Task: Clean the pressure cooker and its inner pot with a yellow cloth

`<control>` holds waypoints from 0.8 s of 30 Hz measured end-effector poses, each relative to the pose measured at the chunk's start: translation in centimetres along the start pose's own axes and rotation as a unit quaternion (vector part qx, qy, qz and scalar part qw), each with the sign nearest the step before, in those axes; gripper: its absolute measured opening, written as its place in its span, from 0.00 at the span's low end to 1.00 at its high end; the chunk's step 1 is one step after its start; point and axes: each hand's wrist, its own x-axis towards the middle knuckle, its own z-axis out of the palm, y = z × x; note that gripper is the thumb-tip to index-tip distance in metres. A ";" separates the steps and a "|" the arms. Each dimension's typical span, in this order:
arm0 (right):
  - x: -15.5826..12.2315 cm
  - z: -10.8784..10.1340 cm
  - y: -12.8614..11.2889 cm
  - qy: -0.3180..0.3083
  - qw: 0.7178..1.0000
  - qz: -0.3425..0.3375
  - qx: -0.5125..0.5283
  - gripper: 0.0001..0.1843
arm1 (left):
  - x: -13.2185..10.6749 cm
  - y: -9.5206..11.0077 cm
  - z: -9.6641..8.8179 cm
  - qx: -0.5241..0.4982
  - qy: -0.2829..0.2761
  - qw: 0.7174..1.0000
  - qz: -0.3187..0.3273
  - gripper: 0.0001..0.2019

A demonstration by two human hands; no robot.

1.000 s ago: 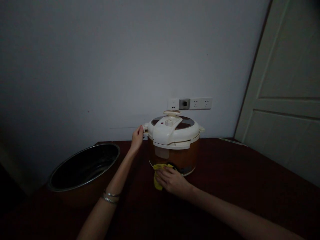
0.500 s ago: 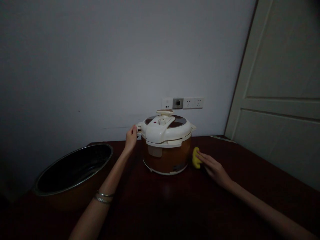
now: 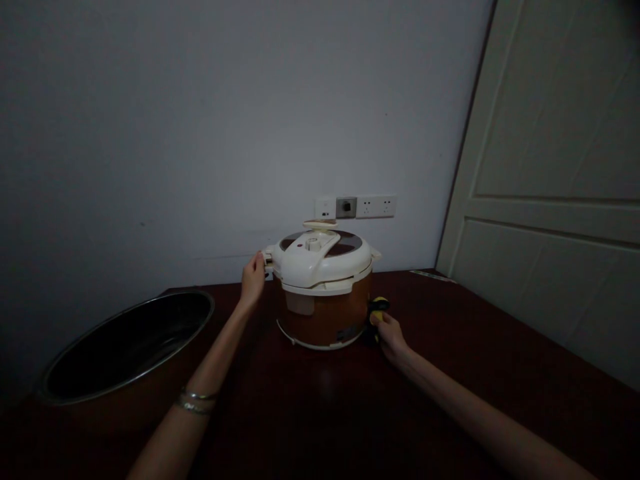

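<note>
An electric pressure cooker (image 3: 323, 313) with a white lid and an orange-brown body stands upright on the dark red table. My left hand (image 3: 253, 277) is closed on the handle (image 3: 269, 259) at the left of its lid. In my right hand (image 3: 391, 335) is a yellow and black sponge (image 3: 379, 308), pinched between the fingers and held against or very near the lower right side of the cooker. The cooker partly overlaps the sponge's edge, so exact contact is hard to see in the dim light.
A large inner pot (image 3: 135, 340) with a dark inside and a shiny rim lies to the left, beside my left forearm. The table (image 3: 320, 413) meets a wall with sockets (image 3: 376, 207) behind the cooker. A pale panelled door (image 3: 545, 200) stands at the right.
My right hand has moved left to the cooker's side and turned the sponge, so its black face shows. My left hand keeps its hold on the handle. The whole view has shifted slightly.
</note>
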 end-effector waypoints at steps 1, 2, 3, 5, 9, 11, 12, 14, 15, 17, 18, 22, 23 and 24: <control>-1.0 0.0 0.3 0.001 1.000 0.004 0.010 0.13 | 0.0 0.0 0.1 0.004 0.014 1.000 0.009 0.19; -2.1 0.2 0.5 0.003 1.000 0.009 0.019 0.14 | -0.1 0.0 0.2 0.008 0.027 0.999 0.015 0.18; -3.2 0.3 0.6 0.005 1.000 0.014 0.026 0.14 | -0.1 0.0 0.3 0.011 0.034 0.999 0.019 0.16; -5.2 0.7 0.7 0.000 0.999 0.031 0.039 0.15 | -0.2 0.0 0.4 0.017 0.032 0.999 0.022 0.17; -8.6 0.8 -0.4 -0.087 0.990 0.096 0.050 0.18 | -0.2 0.1 0.2 0.024 0.008 1.000 0.012 0.21; -9.7 0.2 -1.4 -0.167 0.980 0.108 0.025 0.20 | -0.2 0.1 0.0 0.022 0.004 1.000 0.003 0.21; -10.1 -0.2 -1.9 -0.209 0.973 0.098 -0.002 0.22 | -0.1 0.0 -0.1 0.021 0.002 1.000 0.002 0.21; -10.7 -1.3 -2.8 -0.275 0.956 0.035 -0.091 0.24 | 0.0 -0.1 -0.2 0.019 -0.001 1.000 0.007 0.20; -10.9 -1.8 -3.1 -0.293 0.944 -0.015 -0.148 0.24 | 0.1 -0.2 -0.3 0.017 -0.002 1.000 0.008 0.20; -11.3 -2.7 -3.5 -0.314 0.907 -0.117 -0.255 0.22 | 0.2 -0.3 -0.4 0.012 0.000 1.000 0.004 0.19; -11.6 -3.0 -3.7 -0.331 0.882 -0.153 -0.298 0.22 | 0.2 -0.4 -0.4 0.009 0.000 1.000 0.001 0.19; -12.7 -2.8 -5.6 -0.447 0.764 -0.195 -0.423 0.34 | 0.2 -0.4 -0.5 0.010 -0.001 1.000 -0.002 0.19; -13.0 -2.6 -6.4 -0.462 0.746 -0.190 -0.440 0.36 | 0.2 -0.3 -0.5 0.011 0.000 1.000 -0.004 0.18; -13.2 -2.4 -7.2 -0.470 0.740 -0.180 -0.447 0.37 | 0.2 -0.2 -0.5 0.011 0.002 1.000 -0.008 0.18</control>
